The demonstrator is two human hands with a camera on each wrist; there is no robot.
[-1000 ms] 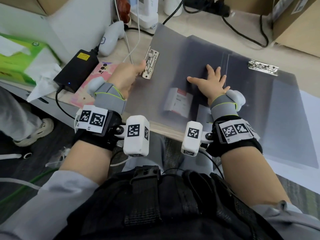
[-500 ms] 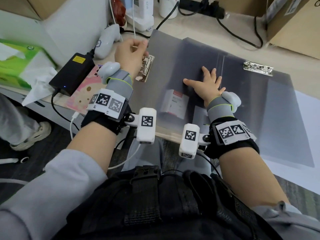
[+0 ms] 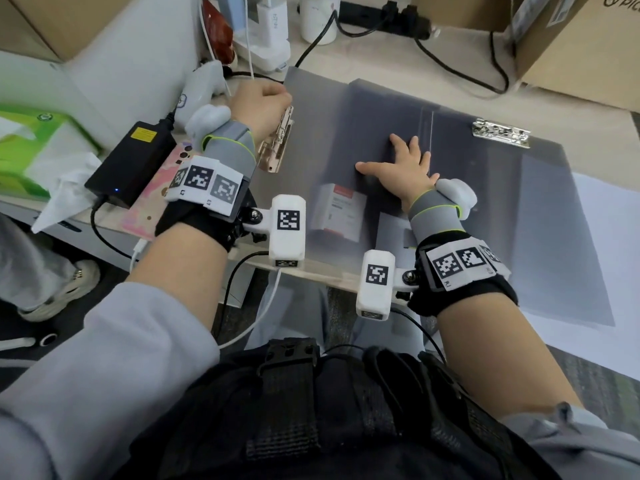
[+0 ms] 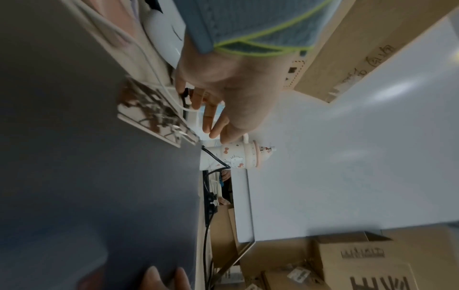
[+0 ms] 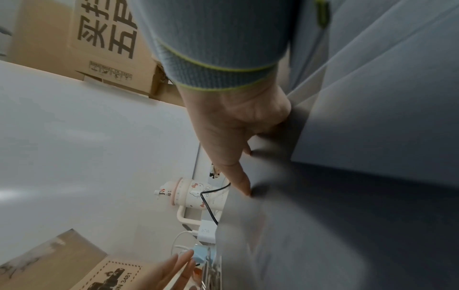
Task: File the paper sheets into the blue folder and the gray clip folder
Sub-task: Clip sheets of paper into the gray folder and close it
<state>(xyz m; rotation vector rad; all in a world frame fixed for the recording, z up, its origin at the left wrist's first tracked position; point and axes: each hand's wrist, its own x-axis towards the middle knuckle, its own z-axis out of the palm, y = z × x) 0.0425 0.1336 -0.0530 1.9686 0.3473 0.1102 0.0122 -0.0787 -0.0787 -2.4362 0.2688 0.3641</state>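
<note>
The gray clip folder point(image 3: 346, 126) lies spread open on the desk. Its left metal clip point(image 3: 277, 143) sits at the folder's left edge, also seen in the left wrist view point(image 4: 154, 115). My left hand point(image 3: 266, 105) hovers at the far end of that clip, fingers point(image 4: 213, 125) loosely extended beside it and holding nothing. My right hand point(image 3: 405, 164) lies flat with spread fingers, pressing on the folder's middle point(image 5: 233, 137). A second metal clip point(image 3: 501, 132) sits at the far right. White paper sheets point(image 3: 609, 216) lie under the folder's right side. I see no blue folder.
A black power adapter point(image 3: 131, 161) and a green tissue box point(image 3: 31, 143) sit left of the folder. Cables, a white charger and a cartoon mug point(image 4: 231, 159) crowd the back. Cardboard boxes point(image 3: 571, 46) stand at the far right. A small white booklet point(image 3: 341, 213) shows through the folder.
My left hand has moved away from me along the left clip, from its near part to its far end. The right hand has stayed flat on the folder.
</note>
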